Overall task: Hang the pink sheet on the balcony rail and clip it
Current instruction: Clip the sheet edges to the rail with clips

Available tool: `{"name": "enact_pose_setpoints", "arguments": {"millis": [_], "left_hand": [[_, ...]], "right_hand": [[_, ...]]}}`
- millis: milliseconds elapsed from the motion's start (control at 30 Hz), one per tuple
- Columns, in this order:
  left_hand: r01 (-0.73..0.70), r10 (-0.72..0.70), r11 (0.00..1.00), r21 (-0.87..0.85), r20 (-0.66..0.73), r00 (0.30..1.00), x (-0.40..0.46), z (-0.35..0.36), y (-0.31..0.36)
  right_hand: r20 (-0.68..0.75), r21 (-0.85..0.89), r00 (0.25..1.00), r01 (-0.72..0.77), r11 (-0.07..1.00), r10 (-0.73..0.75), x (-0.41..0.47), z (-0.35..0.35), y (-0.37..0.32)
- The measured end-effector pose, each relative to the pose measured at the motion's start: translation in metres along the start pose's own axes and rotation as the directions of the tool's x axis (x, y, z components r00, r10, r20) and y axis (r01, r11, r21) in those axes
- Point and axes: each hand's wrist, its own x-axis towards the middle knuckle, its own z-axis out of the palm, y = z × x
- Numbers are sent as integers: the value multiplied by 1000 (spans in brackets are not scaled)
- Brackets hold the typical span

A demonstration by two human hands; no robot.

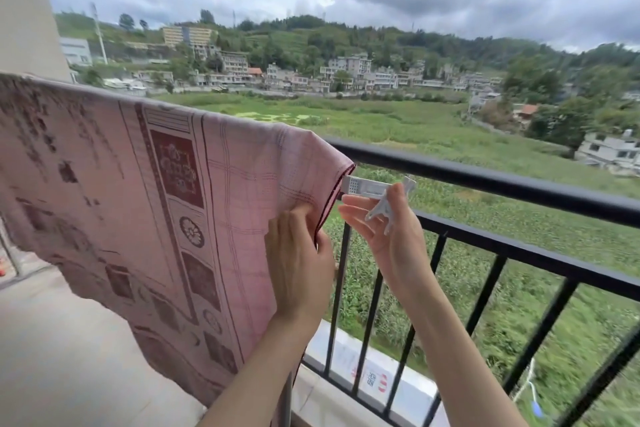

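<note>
The pink patterned sheet (145, 204) hangs draped over the black balcony rail (485, 184), covering its left part. My left hand (298, 260) grips the sheet's right edge just below the rail, fingers curled into the cloth. My right hand (384, 222) holds a white plastic clip (372, 189) right beside that edge, its tip nearly touching the sheet's dark hem. A second white clip piece (379, 210) sits between my right fingers.
Black vertical bars (485, 308) run under the rail to the right. A low white ledge (346, 360) lies at the rail's foot. A beige wall column (24, 10) stands at far left. Beyond the rail lie green fields and houses.
</note>
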Motion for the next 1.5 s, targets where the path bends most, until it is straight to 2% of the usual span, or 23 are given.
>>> {"name": "enact_pose_setpoints", "arguments": {"millis": [167,233,467,633,933,1100,1267,1400,1500], "left_hand": [[-33,33,992,-124,1,999,-5,4,0],[-56,56,987,-150,-6,998,-6,7,3],[-71,72,979,-193,-4,997,-11,16,4],[-42,43,979,-198,2,999,-11,17,4],[-5,10,973,-231,22,1000,-11,15,6],[-10,18,970,-243,31,999,-12,13,6],[-2,13,974,-225,47,999,-11,11,5],[-8,22,976,-218,62,998,-10,9,5],[-33,47,975,-221,56,997,-10,9,4]], "right_hand": [[-110,4,994,11,1000,-10,-15,-19,7],[-122,-54,992,23,998,-29,-21,-25,11],[-219,-351,942,168,921,-255,-36,-29,27],[-246,-397,896,256,881,-371,-37,-12,29],[-150,-449,840,412,793,-522,-42,-3,28],[-58,-543,788,490,682,-613,-41,-3,29],[57,-648,706,564,512,-706,-40,-2,33],[92,-668,690,577,469,-718,-41,-5,37],[46,-679,694,549,488,-718,-41,-5,38]]}}
